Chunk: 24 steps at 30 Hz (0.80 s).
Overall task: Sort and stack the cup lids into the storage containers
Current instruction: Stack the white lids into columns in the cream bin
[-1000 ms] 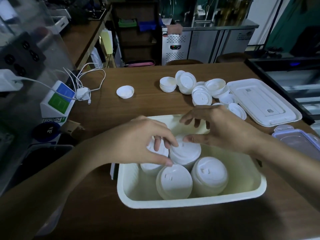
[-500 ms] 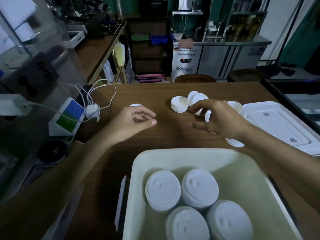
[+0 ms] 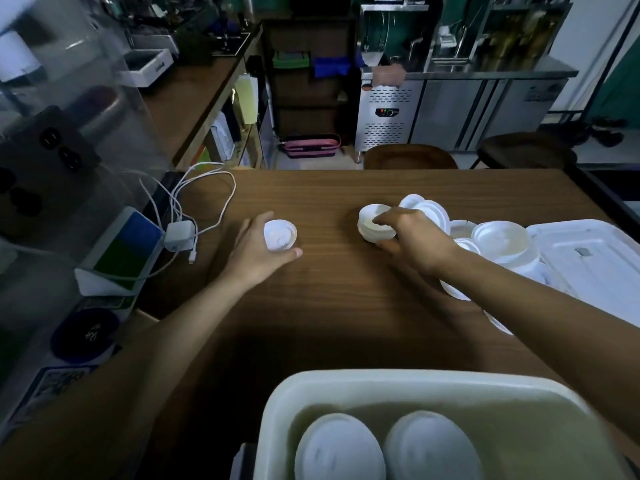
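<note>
My left hand (image 3: pixel 254 252) grips a single white cup lid (image 3: pixel 280 234) on the wooden table, thumb below it and fingers behind. My right hand (image 3: pixel 414 242) holds a short stack of white lids (image 3: pixel 372 225), fingers over its top and thumb at its near side. More loose white lids (image 3: pixel 498 242) lie heaped to the right of that stack, partly hidden by my right forearm. A cream storage tub (image 3: pixel 381 384) sits at the near edge with two lid stacks (image 3: pixel 384 445) showing inside.
A white rectangular container lid (image 3: pixel 595 261) lies at the far right. A white charger with cables (image 3: pixel 180 233) and a small blue-green stand (image 3: pixel 121 251) sit at the table's left edge. Two stools stand beyond the far edge.
Both hands left the tub and reached across the table. My left hand took hold of the single lid; my right hand moved from the heap onto the short stack. The view tilted up.
</note>
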Tool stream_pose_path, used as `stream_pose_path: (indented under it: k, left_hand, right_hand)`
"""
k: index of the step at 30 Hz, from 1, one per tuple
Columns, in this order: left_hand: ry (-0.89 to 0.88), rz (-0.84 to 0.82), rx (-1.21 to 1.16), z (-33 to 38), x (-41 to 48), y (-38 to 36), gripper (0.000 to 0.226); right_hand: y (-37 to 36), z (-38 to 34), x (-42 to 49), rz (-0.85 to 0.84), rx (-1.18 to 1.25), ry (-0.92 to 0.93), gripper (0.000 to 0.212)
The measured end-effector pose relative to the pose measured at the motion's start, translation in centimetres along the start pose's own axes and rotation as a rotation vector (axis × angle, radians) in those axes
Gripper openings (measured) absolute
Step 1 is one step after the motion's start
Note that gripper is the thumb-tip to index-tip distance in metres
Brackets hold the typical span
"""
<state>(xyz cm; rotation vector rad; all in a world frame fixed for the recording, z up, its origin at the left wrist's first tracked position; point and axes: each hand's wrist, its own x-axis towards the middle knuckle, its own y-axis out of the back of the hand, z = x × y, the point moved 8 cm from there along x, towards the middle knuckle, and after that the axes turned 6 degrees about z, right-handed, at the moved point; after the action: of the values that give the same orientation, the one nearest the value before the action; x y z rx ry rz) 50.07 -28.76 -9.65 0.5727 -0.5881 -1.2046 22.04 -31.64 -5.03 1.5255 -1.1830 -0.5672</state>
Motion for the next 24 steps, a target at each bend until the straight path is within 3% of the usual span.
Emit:
stream_pose_path:
  k: [7, 14, 24]
  left_hand:
    - [0.011, 0.049, -0.02, -1.0, 0.6, -0.8, 0.084]
    - [0.003, 0.063, -0.011, -0.7, 0.2, -0.5, 0.068]
    - [-0.082, -0.119, 0.013, 1.5, -3.6, -2.2, 0.083]
  right_hand:
    - [-2.1, 1.1, 1.6, -0.105, -0.102, -0.064, 0.042]
    - [-1.0, 0.4, 0.8, -0.067, -0.052, -0.047, 0.018]
    - [0.7, -1.6, -1.7, -0.016, 0.095, 0.016, 0.017]
